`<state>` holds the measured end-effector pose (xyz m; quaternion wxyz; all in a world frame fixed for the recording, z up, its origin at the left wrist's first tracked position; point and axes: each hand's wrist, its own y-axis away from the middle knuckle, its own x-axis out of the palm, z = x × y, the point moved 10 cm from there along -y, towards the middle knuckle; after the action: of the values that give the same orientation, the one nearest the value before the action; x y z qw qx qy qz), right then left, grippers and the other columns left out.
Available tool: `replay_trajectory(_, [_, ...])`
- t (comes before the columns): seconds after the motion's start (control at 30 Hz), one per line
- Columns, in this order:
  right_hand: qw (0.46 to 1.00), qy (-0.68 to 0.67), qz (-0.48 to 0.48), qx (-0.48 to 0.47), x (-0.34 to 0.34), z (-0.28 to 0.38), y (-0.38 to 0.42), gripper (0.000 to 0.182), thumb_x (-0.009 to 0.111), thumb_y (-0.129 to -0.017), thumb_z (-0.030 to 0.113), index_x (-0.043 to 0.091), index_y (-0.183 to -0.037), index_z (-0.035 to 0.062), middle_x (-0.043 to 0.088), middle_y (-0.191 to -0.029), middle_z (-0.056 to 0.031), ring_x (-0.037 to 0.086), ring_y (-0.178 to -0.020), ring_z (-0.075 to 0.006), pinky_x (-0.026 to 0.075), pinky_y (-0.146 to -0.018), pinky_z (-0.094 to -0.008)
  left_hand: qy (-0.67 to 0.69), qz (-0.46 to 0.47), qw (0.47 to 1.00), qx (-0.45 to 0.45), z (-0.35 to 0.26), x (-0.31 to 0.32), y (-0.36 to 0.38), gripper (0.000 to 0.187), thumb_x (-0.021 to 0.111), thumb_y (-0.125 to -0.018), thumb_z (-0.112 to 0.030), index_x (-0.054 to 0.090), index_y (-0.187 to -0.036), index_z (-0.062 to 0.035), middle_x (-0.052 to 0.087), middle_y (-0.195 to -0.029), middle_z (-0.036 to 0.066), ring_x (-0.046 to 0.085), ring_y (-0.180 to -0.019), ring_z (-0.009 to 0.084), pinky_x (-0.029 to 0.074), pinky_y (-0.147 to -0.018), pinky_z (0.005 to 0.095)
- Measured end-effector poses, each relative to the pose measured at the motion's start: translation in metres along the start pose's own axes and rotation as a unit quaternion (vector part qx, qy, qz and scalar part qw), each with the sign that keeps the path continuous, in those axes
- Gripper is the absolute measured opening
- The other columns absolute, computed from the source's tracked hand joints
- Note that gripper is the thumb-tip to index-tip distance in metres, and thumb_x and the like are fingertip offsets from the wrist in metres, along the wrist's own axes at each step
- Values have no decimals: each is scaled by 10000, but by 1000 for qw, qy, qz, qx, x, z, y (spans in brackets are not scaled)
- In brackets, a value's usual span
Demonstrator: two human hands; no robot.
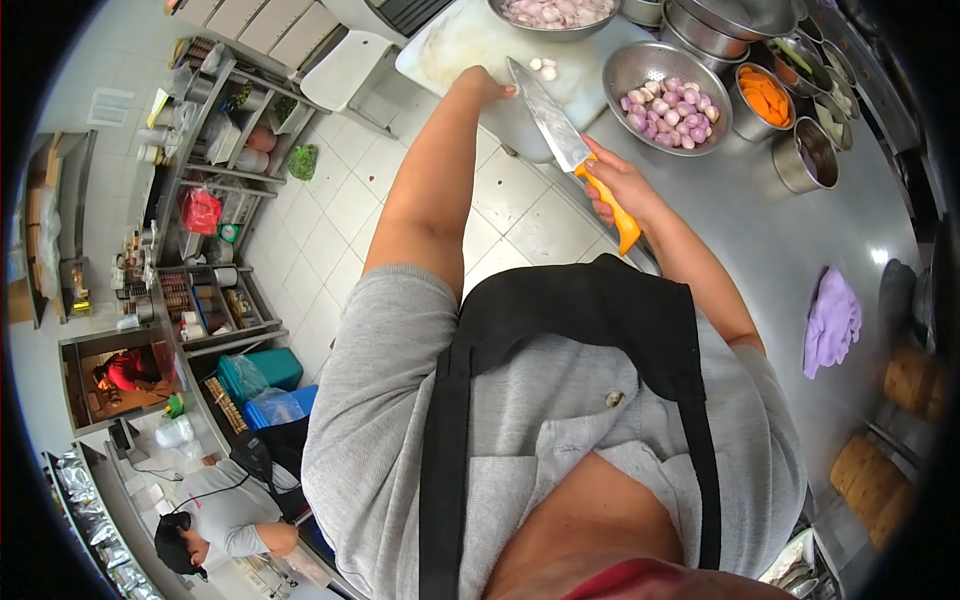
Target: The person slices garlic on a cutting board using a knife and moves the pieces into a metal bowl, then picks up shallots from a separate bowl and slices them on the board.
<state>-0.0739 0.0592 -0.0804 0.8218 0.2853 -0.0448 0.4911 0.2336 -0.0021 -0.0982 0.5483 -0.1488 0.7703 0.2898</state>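
My right hand (618, 186) is wrapped round the yellow handle of a chef's knife (548, 115). Its broad blade points up and left over the white cutting board (440, 50). At the board's near side, my left hand (484, 84) is curled, with a fingertip close to the blade; whatever it holds is hidden. A few peeled shallots (543, 68) lie just beyond the blade. To the right, a perforated metal colander (625, 72) contains many purple and white shallots (672, 110). A metal bowl (555, 28) of cut shallots stands at the board's far edge.
On the steel counter (740, 220) are a container of carrot pieces (765, 97), a steel pot (805, 157), stacked metal bowls (705, 35) and a purple glove (832, 322). A white chair (350, 72) and loaded shelves (225, 130) stand left. Another person (225, 505) is at lower left.
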Motion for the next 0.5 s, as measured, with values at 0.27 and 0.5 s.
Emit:
replay_trajectory(0.27, [1000,-5,8,-9,10,2,-14,585,448,-934,220,215,-1469,173,476,-687,-39,434,-457,-109,366,-407,-260,20,-14,1000,-1,6,5,-5,651,757,-655,-549,687,-889,55,670,-772,159,619,-614,247,505,-591,342])
replay_trajectory(0.5, [999,41,-3,28,7,-8,8,551,443,-934,219,265,-1455,232,474,-675,-22,439,-463,-100,366,-407,-252,35,-30,999,-4,9,1,-2,711,772,-627,-557,666,-936,75,674,-846,198,648,-703,274,509,-653,355])
